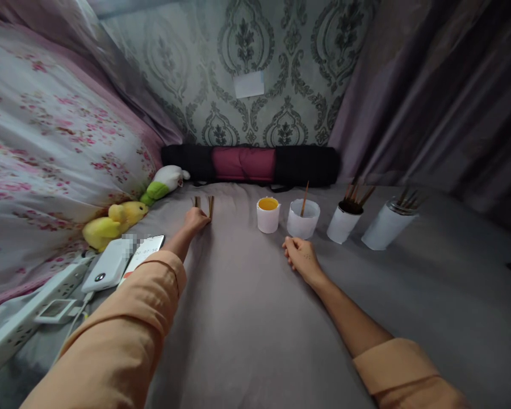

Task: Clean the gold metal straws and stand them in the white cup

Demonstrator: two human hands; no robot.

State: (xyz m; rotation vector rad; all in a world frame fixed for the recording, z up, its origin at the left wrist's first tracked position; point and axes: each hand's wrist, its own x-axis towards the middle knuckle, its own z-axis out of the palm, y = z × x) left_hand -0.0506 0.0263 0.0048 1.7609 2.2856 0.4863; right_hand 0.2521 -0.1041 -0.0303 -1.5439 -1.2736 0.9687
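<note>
My left hand [196, 219] reaches to the far left of the grey sheet, its fingers closed at the lower end of some thin brown sticks [212, 205]. A second small group of sticks [197, 201] shows just behind that hand. My right hand [303, 258] rests on the sheet, fingers curled in, with nothing visible in them. Just beyond it stands a wide white cup [303, 226] with one brown stick [305, 199] leaning in it. To its left is a white cup [268, 220] with a yellow inside.
To the right, a white-wrapped can [340, 228] and a white-wrapped jar [385, 230] hold several sticks and tilt. At left lie a phone [147, 250], a white power bank [106, 266], a power strip [29, 318] and plush toys [114, 224]. A black-and-maroon roll [244, 163] lies along the wall.
</note>
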